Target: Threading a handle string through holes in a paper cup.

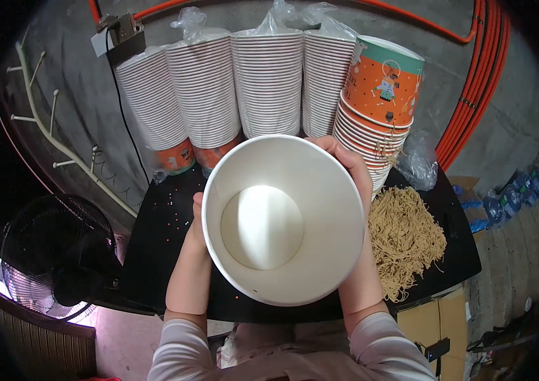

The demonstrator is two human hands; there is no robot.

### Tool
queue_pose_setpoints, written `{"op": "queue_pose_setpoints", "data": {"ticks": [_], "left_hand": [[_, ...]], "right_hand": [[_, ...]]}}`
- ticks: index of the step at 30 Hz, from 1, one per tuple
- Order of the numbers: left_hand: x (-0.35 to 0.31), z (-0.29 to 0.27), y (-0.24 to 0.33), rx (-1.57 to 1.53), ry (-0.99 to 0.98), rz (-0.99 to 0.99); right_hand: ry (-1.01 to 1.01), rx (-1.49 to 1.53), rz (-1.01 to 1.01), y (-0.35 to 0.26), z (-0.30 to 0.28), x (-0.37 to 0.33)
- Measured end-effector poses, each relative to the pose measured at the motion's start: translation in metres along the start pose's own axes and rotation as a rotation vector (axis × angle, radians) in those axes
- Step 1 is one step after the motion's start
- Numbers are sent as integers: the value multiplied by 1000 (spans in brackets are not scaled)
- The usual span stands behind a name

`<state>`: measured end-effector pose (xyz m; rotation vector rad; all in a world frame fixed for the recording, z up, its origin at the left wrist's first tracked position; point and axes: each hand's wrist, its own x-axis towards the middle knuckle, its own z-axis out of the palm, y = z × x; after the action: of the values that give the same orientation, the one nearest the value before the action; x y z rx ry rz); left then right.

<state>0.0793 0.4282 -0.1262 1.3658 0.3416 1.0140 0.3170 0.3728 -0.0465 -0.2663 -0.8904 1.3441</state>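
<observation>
A large white paper bucket (330, 228) is held up over the black table, its open mouth tipped toward me so that the bare inside and round bottom show. My left hand (199, 219) grips its left side; most of those fingers are hidden behind the wall. On the upper right, my right hand (350, 166) wraps around the rim and outer side. Just right of my right forearm lies a heap of thin tan cord (406, 238). Behind my right hand stands a stack of orange paper buckets (380, 82) with a teal band, some cord strands hanging on it.
Several tall stacks of nested paper buckets (268, 82) in clear plastic line the table's back. A crumpled plastic bag (418, 162) lies at the back right. Small beads dot the black table (155, 254). A fan (60, 254) stands left, a cardboard box (431, 324) below right.
</observation>
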Motion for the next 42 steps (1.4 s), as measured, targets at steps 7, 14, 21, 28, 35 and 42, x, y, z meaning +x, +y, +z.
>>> {"op": "queue_pose_setpoints", "data": {"ticks": [7,14,21,28,35,42], "left_hand": [[23,30,50,766,-89,665],[15,40,56,1198,87,1221],[4,45,51,1324,217,1343],[5,35,42,1328,231,1460],[10,36,47,1242,155,1392],[16,36,42,1177,92,1304]], "right_hand": [[-219,-231,-50,-24,-16,-1],[-386,-690,-334,-42,-2,-24],[-419,-1016,-650,-41,5,-32],[-514,-1027,-722,-47,7,-33],[-602,-1012,-595,-52,5,-33],[-596,-1017,-567,-56,2,-30]]}}
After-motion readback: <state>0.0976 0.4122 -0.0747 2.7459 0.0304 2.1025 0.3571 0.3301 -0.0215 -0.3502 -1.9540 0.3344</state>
